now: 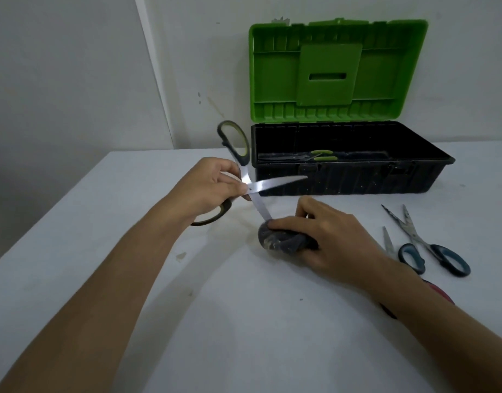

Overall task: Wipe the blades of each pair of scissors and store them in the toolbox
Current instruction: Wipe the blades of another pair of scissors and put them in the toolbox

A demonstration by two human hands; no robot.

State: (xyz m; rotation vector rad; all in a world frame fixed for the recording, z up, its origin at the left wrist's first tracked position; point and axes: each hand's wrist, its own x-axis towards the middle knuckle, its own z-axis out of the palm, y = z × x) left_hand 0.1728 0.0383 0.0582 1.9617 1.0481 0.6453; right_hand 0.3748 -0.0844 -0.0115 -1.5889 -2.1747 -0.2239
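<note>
Mid-frame: my left hand (215,184) pinches the open scissors (251,181) at the pivot; right hand (315,236) squeezes the rag (275,239) around the lower blade. Best wiped toward the tip, off the edge.

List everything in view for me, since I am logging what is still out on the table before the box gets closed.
Toolbox: 1, black base, green lid open, back of table by the wall.
Stored scissors: 1 pair, green-accented handles, lying inside the toolbox.
Open scissors: 1 pair, black and green handles, blades spread, held above the table.
Cloth: 1, dark grey, bunched around the lower blade tip.
Blue-handled scissors: 1 pair, blades open, on the table's right.
Table: 1, white.
Left hand: grips the open scissors near the pivot.
Right hand: holds the cloth.
</note>
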